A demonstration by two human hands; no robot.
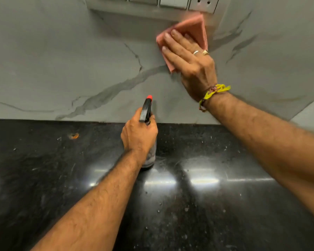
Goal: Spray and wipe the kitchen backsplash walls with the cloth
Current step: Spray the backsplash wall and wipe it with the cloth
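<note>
Right hand (187, 57) presses the pink cloth (192, 28) flat on the grey backsplash (62, 60), upper right of frame just under the switch plate (170, 2) — fingers straight, cloth trapped beneath, mid-wipe likely. Left hand (139, 133) grip is curled round the spray bottle (146, 109), centre frame, standing on the black worktop (43, 178) — parked but ready.

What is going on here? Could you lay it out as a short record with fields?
setting: dark countertop below a grey marble-look backsplash
right hand: fingers flat, pressing a pink cloth to the wall just under a switch panel
left hand: grips a spray bottle standing on the counter, red nozzle toward the wall
right wrist: yellow thread band
stage: wiping
</note>
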